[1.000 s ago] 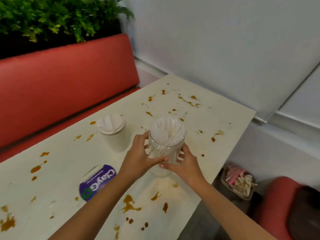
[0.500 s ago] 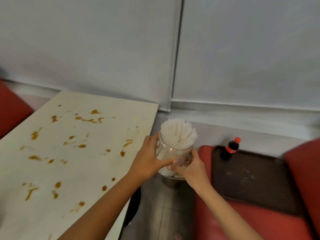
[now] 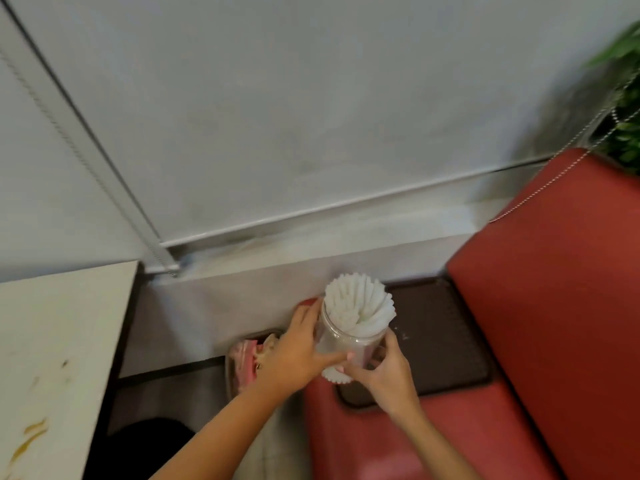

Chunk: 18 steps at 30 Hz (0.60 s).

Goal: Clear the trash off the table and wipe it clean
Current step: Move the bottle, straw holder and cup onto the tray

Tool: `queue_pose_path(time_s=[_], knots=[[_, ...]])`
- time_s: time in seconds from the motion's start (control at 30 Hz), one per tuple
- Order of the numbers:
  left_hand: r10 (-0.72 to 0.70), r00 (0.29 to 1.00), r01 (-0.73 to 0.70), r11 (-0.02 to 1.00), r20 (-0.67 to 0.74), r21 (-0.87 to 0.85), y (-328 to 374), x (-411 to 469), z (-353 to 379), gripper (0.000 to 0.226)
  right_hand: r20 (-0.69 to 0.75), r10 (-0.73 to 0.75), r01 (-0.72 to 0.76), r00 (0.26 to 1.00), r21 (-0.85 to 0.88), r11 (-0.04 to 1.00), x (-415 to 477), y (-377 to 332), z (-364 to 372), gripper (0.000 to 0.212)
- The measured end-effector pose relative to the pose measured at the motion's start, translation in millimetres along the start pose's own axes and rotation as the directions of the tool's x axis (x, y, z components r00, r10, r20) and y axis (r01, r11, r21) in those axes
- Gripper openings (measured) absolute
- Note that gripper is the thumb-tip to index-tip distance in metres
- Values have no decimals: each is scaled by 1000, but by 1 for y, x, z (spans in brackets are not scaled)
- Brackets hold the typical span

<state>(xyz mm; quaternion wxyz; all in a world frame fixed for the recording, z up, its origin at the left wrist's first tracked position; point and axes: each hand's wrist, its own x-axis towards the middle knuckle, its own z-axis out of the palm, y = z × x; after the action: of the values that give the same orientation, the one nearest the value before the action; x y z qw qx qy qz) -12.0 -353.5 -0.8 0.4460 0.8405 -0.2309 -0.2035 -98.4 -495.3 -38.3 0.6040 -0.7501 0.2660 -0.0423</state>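
both hands were wrapped round the clear jar of straws (image 3: 341,341): the left hand (image 3: 298,355) cupped its side, thumb across the front, and the right hand (image 3: 388,375) curled its fingers round the lower part, likely because it was open-topped and packed full. it hung upright over the near corner of the brown tray (image 3: 443,341) on the red bench (image 3: 398,445), off the table (image 3: 62,323), i'd guess so the sauce stains (image 3: 33,433) could be wiped.
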Motion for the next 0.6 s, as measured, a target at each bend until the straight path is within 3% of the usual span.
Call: queue_pose_path(time_s=[0.2, 0.33, 0.47, 0.6], knots=[[-6, 982, 27, 994, 188, -110, -10, 69, 83, 100, -98, 76, -82, 992, -55, 995, 44, 60, -60, 94], [-18, 973, 49, 990, 231, -130, -25, 103, 130, 108, -130, 114, -123, 985, -67, 990, 73, 99, -81, 91], [11, 970, 31, 985, 244, -169, -41, 136, 159, 101, -175, 108, -122, 979, -70, 990, 103, 129, -91, 84], [19, 967, 32, 980, 253, -196, -64, 163, 189, 97, -223, 93, -113, 970, -76, 991, 128, 163, -95, 91]])
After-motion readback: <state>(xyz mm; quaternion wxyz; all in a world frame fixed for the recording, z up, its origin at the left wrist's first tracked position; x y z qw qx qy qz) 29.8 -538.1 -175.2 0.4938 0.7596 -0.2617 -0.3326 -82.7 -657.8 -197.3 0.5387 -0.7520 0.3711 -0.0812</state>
